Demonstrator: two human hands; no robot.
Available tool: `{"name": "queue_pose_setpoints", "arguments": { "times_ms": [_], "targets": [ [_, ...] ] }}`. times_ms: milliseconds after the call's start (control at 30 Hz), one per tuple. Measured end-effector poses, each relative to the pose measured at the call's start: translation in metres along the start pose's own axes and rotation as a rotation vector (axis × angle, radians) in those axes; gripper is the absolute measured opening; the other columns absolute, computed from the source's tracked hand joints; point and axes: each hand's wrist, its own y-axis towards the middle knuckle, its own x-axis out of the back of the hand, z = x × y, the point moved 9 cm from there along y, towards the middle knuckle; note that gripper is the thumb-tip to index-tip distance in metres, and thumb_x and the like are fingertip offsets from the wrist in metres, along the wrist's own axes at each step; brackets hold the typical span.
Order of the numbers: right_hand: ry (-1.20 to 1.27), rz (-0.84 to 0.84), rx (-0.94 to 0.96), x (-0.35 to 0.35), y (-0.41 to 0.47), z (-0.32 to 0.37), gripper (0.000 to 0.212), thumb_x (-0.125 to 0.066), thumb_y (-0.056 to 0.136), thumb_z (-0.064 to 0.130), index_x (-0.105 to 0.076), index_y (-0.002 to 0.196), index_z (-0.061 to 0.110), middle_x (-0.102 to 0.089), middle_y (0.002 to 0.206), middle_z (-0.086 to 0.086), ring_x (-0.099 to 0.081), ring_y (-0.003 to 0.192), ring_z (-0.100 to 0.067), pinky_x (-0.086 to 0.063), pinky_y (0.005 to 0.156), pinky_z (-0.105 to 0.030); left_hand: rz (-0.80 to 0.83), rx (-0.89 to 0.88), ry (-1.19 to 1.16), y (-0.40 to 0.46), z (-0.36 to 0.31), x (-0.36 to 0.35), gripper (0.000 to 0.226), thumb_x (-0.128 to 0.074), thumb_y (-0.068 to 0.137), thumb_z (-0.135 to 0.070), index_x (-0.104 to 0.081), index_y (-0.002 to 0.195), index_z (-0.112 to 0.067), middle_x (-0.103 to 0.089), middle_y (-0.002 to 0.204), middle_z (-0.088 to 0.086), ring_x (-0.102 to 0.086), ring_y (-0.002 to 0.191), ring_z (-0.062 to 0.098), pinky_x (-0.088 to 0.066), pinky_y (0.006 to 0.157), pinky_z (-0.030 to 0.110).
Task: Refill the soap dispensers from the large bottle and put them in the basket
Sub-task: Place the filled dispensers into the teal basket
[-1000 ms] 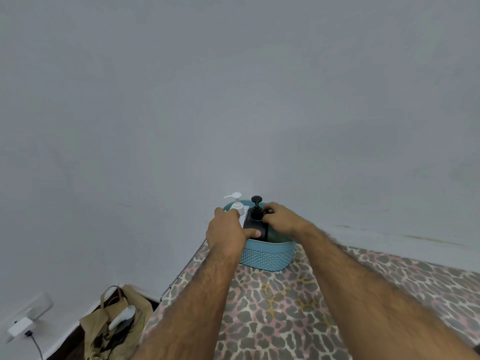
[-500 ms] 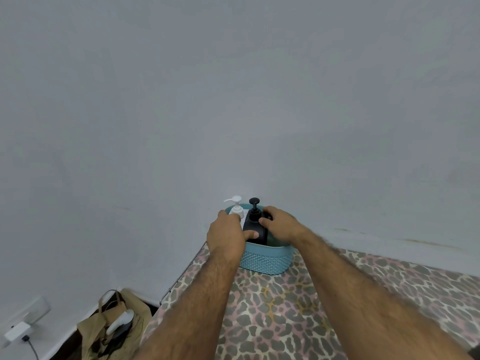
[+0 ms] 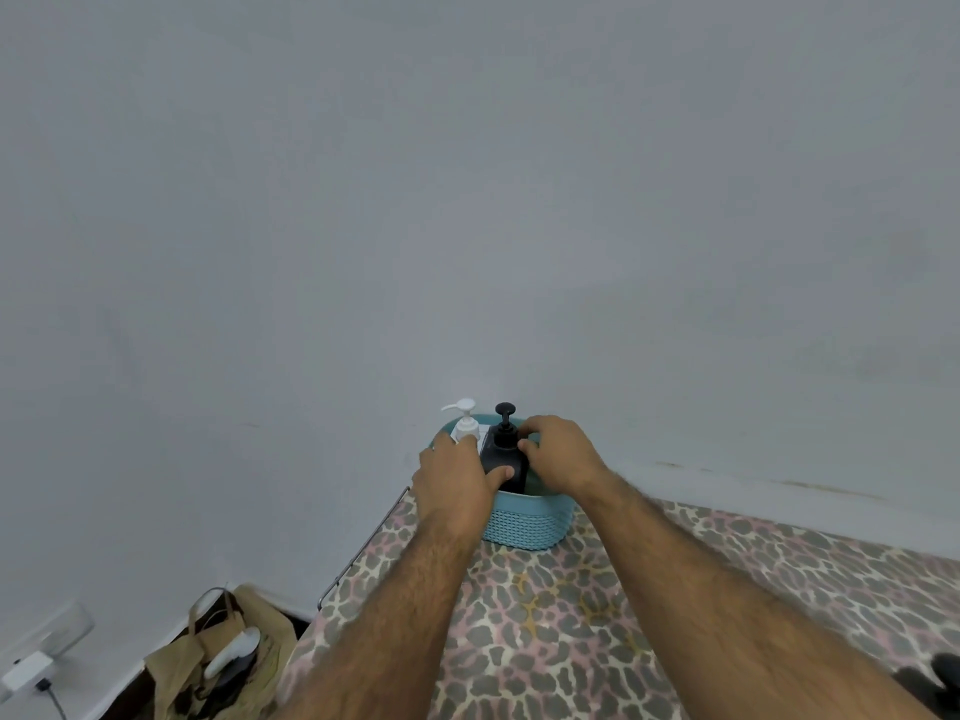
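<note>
A black soap dispenser (image 3: pixel 505 449) stands upright inside the teal woven basket (image 3: pixel 527 527) at the far corner of the table. My left hand (image 3: pixel 453 483) grips its lower body, thumb across the front. My right hand (image 3: pixel 558 454) holds its shoulder beside the black pump. A white pump dispenser (image 3: pixel 465 420) stands in the basket just left of the black one, behind my left hand. The large bottle is not in view.
The table carries a leopard-print cloth (image 3: pixel 571 615) and butts against a plain grey wall. Off its left edge, on the floor, sits a tan bag (image 3: pixel 218 652) holding a white object. A white plug (image 3: pixel 26 672) sits at the lower left. A dark object (image 3: pixel 940 678) shows at the right edge.
Both hands have stayed on the black dispenser, which sits slightly lower in the basket. The view has shifted a little.
</note>
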Motion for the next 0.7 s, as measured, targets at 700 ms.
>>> {"name": "queue_pose_setpoints", "arguments": {
  "times_ms": [700],
  "targets": [
    [0.193, 0.056, -0.100, 0.203, -0.217, -0.092, 0.027, -0.060, 0.096, 0.027, -0.064, 0.122, 0.020, -0.062, 0.122, 0.004, -0.059, 0.111, -0.010, -0.046, 0.087, -0.026, 0.233, -0.404, -0.720, -0.169, -0.166, 0.028, 0.032, -0.064, 0.089, -0.048, -0.067, 0.112, -0.026, -0.065, 0.103, -0.015, -0.061, 0.085, -0.005, -0.044, 0.070, 0.010]
  ]
}}
